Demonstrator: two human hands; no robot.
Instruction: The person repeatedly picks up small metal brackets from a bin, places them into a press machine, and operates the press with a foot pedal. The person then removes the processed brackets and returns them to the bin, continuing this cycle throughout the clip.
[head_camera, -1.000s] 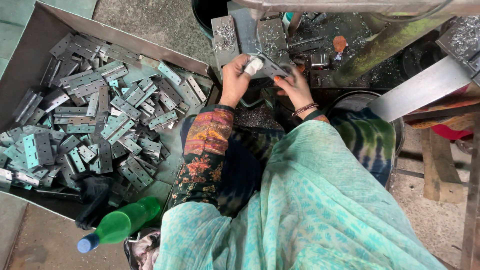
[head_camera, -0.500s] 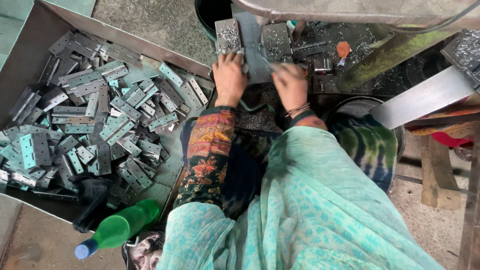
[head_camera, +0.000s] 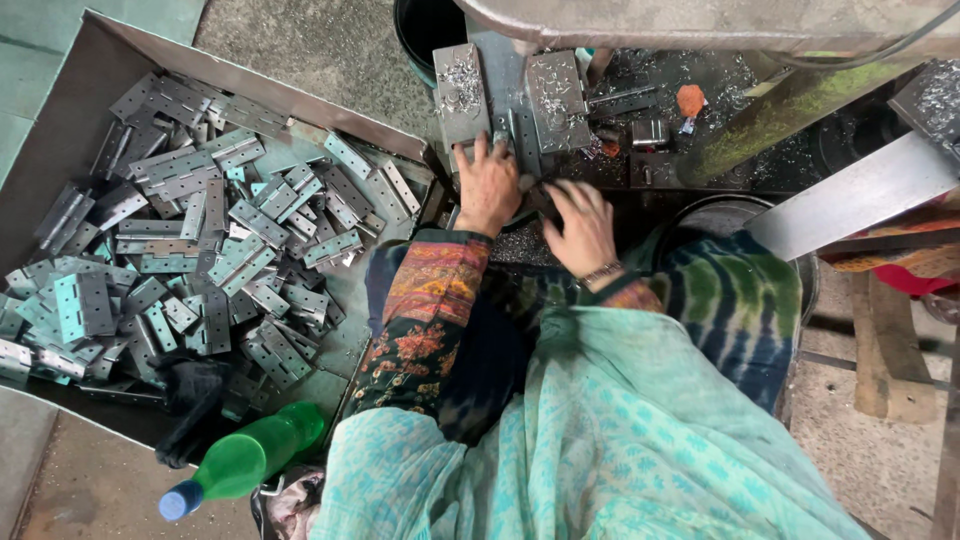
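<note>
My left hand (head_camera: 487, 185) lies flat on the machine bed, fingers apart. Its fingertips touch the foot of a grey metal block (head_camera: 461, 92) dusted with shavings. My right hand (head_camera: 581, 226) rests just to the right and nearer me, a bracelet on its wrist. Its fingers point left towards my left thumb, over a small dark metal piece (head_camera: 531, 186). Whether those fingers grip the piece is hidden. A second block (head_camera: 557, 98) stands behind my right hand. Patterned sleeves and a teal cloth cover my arms and lap.
A big sheet-metal tray (head_camera: 300, 108) on the left holds a heap of grey hinges (head_camera: 200, 250). A green bottle with a blue cap (head_camera: 250, 460) lies at its near edge. A black bucket (head_camera: 425, 25) stands behind the blocks, and a slanted metal bar (head_camera: 850, 195) and wooden stool (head_camera: 885, 350) are on the right.
My left hand held a small pale piece up by the blocks a second ago. Both hands have since come down onto the bed and drawn close together.
</note>
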